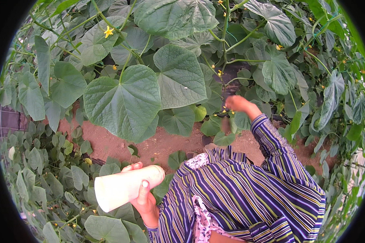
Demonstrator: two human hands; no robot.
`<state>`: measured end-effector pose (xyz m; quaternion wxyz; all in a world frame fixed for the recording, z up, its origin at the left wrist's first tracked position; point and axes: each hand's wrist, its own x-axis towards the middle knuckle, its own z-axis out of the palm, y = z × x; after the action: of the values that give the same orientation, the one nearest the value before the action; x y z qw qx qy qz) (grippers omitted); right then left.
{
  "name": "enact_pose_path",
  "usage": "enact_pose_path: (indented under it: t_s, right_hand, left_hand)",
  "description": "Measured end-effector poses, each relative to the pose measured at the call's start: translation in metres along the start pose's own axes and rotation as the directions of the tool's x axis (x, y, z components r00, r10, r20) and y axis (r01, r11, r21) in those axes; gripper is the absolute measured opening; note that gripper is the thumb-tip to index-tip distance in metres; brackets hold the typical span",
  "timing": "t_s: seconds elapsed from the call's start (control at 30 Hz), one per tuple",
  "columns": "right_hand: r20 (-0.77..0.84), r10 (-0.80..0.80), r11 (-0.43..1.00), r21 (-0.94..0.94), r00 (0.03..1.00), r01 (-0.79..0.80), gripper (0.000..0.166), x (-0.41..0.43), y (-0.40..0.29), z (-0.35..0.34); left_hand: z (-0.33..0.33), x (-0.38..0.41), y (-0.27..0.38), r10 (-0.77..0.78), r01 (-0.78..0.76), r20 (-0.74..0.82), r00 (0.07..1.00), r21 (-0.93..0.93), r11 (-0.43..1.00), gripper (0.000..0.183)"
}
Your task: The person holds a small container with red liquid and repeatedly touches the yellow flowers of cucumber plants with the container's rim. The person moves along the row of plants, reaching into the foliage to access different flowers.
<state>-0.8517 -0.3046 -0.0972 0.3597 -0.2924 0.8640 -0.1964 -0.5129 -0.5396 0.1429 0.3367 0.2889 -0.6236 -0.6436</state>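
Note:
A pale, nearly white cylindrical container (121, 186) lies tilted in my left hand (144, 200), whose fingers and thumb wrap around it low at the centre left. My right hand (238, 104) reaches in among the cucumber plants, beside a vine stem and small yellow flowers (220, 73). It is blurred, and its fingertips are not clear, so whether it holds anything cannot be told. Just below it is a blurred brownish shape (226, 125) that I cannot identify. Large green cucumber leaves (124, 103) spread to the left of my right hand.
Vine stems (225, 33) rise at the top, some tied with green twine (314, 35). Bare reddish soil (109, 139) runs between the plant rows. Dark plastic sheeting (231, 73) shows behind the leaves. More foliage (42, 182) fills the lower left, and grey blocks (10, 118) stand at the left.

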Motion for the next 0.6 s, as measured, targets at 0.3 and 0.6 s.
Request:
enact_pose_path:
  t_s: [0.3, 0.6]
  right_hand:
    - [-0.334, 0.439, 0.606, 0.796, 0.834, -0.001, 0.046, 0.098, 0.040, 0.061]
    - [-0.461, 0.368, 0.761, 0.648, 0.807, 0.023, 0.074, 0.202, 0.108, 0.068]
  left_hand:
    - [0.014, -0.002, 0.010, -0.063, 0.070, -0.086, 0.994, 0.075, 0.995, 0.064]
    - [0.009, -0.003, 0.015, -0.082, 0.088, -0.139, 0.987, 0.041, 0.995, 0.057]
